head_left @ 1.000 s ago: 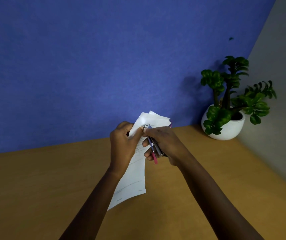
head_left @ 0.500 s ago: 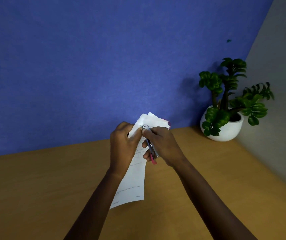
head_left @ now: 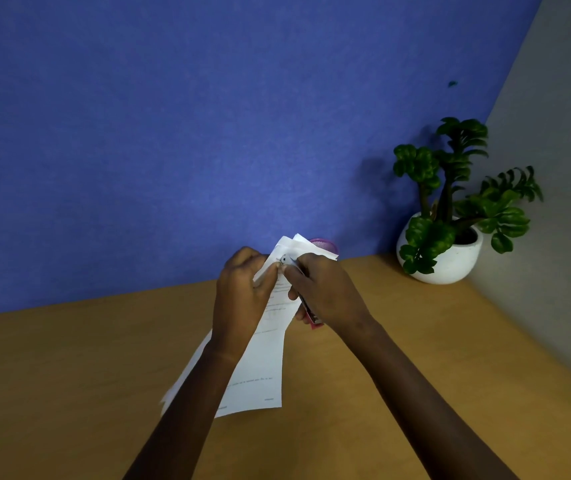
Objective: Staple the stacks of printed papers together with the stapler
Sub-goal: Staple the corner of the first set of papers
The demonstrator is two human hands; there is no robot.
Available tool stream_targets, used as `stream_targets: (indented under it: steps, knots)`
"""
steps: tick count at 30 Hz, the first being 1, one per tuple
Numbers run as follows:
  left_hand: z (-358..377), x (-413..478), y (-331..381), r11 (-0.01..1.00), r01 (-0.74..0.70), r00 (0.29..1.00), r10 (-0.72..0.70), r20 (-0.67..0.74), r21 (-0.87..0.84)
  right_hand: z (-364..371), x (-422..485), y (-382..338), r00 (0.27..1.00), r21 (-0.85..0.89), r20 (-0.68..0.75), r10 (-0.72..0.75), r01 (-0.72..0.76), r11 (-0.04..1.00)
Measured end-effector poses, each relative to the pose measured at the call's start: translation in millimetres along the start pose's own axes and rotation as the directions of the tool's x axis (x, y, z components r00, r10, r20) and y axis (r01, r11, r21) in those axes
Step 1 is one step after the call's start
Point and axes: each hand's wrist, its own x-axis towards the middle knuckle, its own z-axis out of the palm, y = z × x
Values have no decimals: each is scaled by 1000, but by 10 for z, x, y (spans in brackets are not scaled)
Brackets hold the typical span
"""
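Note:
A stack of white printed papers hangs in the air above the wooden desk, gripped near its top by my left hand. My right hand is closed around a small stapler with a silver head and a pink rear end. The stapler's head sits on the top corner of the papers, right beside my left thumb. The lower edge of the papers droops toward the desk, and my left forearm hides part of them.
The wooden desk meets a blue wall at the back and a grey wall on the right. A green plant in a white pot stands in the far right corner. A pink object peeks out behind the papers.
Both hands and the papers stay in nearly the same place. My right hand has closed tighter over the stapler, so less of it shows. The papers' lower edge swung slightly.

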Motion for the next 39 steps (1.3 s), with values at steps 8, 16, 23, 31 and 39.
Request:
stream_targets:
  steps: [8, 16, 23, 31, 39]
  knots:
    - [2, 7, -7, 1000, 9, 1000, -9, 20, 23, -80, -27, -60, 992, -395, 31, -121, 124, 910]
    - [25, -230, -190, 966, 239, 969, -231, 83, -99, -503, 174, -63, 973, -342, -147, -179, 120, 932]
    - [75, -137, -172, 702, 561, 802, -592, 78, -439, -209, 88, 108, 948, 199, 285, 143, -204, 958]
    - [74, -84, 24, 220, 756, 525, -765, 371, -617, 43, 84, 100, 915, 248, 383, 129, -236, 939]
    - [77, -108, 139, 343, 704, 612, -737, 287, -622, -50, 123, 57, 863, 338, 468, 193, -376, 863]
